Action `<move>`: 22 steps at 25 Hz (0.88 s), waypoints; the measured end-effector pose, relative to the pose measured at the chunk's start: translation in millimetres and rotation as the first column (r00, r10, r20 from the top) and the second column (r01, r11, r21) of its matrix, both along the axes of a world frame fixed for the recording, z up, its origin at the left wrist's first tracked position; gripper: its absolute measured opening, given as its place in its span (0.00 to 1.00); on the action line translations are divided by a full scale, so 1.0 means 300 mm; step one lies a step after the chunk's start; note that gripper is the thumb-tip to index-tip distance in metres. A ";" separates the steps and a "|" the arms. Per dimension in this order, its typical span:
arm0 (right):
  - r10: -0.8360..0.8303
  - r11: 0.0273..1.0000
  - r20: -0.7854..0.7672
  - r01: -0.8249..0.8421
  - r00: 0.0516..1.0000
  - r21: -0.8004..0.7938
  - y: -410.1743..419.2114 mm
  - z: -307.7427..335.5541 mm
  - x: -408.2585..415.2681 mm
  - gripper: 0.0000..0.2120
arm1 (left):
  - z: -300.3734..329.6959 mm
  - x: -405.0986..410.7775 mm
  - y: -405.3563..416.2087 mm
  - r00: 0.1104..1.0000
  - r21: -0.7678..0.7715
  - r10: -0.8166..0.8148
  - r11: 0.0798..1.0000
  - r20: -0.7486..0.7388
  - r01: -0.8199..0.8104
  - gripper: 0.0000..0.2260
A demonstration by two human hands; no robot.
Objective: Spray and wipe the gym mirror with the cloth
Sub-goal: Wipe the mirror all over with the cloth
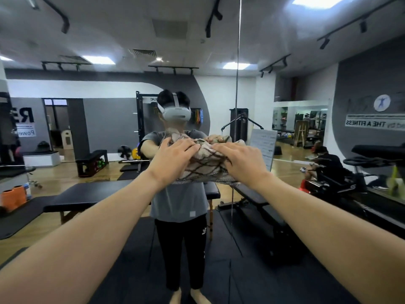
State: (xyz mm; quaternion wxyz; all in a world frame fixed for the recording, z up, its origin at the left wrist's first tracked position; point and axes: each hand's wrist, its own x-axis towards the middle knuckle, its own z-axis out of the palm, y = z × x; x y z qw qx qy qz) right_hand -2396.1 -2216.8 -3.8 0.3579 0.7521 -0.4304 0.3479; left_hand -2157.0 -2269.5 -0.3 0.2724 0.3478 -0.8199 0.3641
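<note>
- The cloth point(206, 163), beige with a brown criss-cross pattern, is bunched against the mirror point(109, 119) at about chest height, in the middle of my view.
- My left hand point(173, 160) lies on the cloth's left side, fingers spread and bent over the bunched fabric, pressing it to the glass.
- My right hand point(240, 162) lies on the cloth's right side in the same way, fingers bent over the folds; I cannot tell how tightly either hand grips.
- Both bare forearms reach forward from the bottom corners and meet at the cloth.
- A vertical seam point(237, 84) in the mirror runs from top to bottom just right of the cloth.
- The glass reflects a person in a grey shirt point(179, 202) and dark trousers wearing a white headset point(176, 111), arms stretched out to the cloth.
- Behind that reflection is a black padded table point(87, 195), with a black weight bench point(254, 195) to its right.
- Farther off in the reflection are a wooden floor, a dark rack point(140, 128) and orange foam rollers point(13, 197) at the left edge.
- On the right, a second person sits low beside dark exercise machines.
</note>
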 end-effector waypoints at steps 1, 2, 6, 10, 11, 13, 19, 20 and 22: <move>-0.012 1.000 0.006 0.012 1.000 0.008 0.028 0.027 -0.002 0.18 | 0.026 -0.011 0.015 1.000 0.010 0.000 1.000 0.003 0.000 0.25; -0.030 0.999 0.012 0.030 0.999 0.019 0.060 0.053 -0.011 0.18 | 0.051 -0.024 0.034 1.000 0.013 -0.012 1.000 0.003 0.012 0.24; -0.142 0.987 -0.002 0.141 0.990 0.074 0.193 0.114 -0.104 0.19 | 0.115 -0.132 0.113 0.995 -0.017 -0.098 0.995 0.010 0.098 0.22; -0.233 0.972 -0.028 0.233 0.972 0.010 0.357 0.118 -0.302 0.19 | 0.125 -0.352 0.181 0.982 -0.030 -0.184 0.982 0.045 0.185 0.24; -0.269 0.963 -0.031 0.269 0.963 0.014 0.404 0.119 -0.369 0.19 | 0.125 -0.427 0.201 0.975 -0.042 -0.211 0.976 0.064 0.213 0.24; -0.330 0.944 -0.020 0.330 0.944 0.010 0.503 0.117 -0.513 0.19 | 0.119 -0.592 0.249 0.957 -0.054 -0.273 0.959 0.097 0.279 0.24; -0.516 0.856 -0.044 0.517 0.855 0.014 0.807 0.075 -0.928 0.20 | 0.084 -1.091 0.424 0.871 -0.092 -0.482 0.867 0.095 0.490 0.24; -0.541 0.840 -0.046 0.542 0.840 0.022 0.862 0.066 -1.001 0.21 | 0.074 -1.181 0.455 0.857 -0.098 -0.507 0.852 0.096 0.515 0.23; -0.590 0.803 -0.047 0.592 0.806 0.070 0.961 0.044 -1.138 0.20 | 0.044 -1.352 0.513 0.828 -0.086 -0.553 0.824 0.092 0.560 0.23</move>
